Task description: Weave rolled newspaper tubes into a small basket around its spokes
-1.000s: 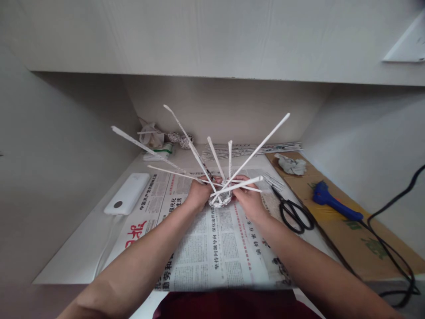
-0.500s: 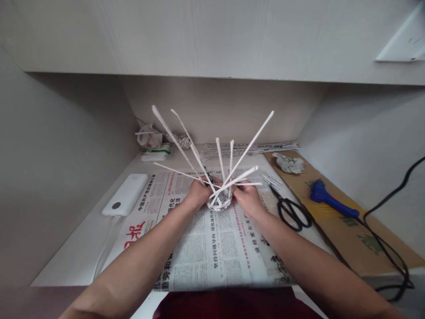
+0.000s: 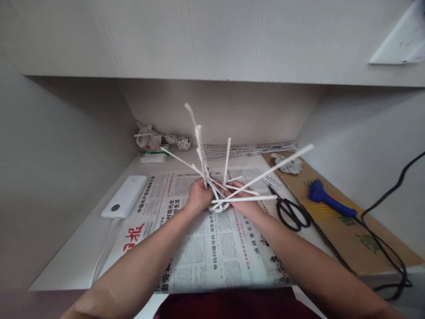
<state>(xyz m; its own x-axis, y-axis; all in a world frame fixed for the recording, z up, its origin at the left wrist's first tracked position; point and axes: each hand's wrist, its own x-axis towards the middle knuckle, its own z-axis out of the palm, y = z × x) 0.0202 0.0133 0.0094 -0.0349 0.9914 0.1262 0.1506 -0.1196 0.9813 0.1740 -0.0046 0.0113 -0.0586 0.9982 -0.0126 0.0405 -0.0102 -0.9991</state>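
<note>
Left hand point(image 3: 199, 196), right hand point(image 3: 245, 206): curled closed, gripping woven paper piece point(image 3: 218, 208) at opposite sides, toward far edge of newspaper point(image 3: 229, 252).

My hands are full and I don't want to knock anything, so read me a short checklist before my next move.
1. Left hand and right hand at the woven piece: ok, one at each side.
2. Sticks spread apart: not ok, several cross in this view.
3. Stick ends clear of the scissors: cannot tell, one reaches close to the blades.
4. Blue corded tool out of the hands' way: ok, on the cardboard.
5. Tool cooled or hot: cannot tell.
</note>
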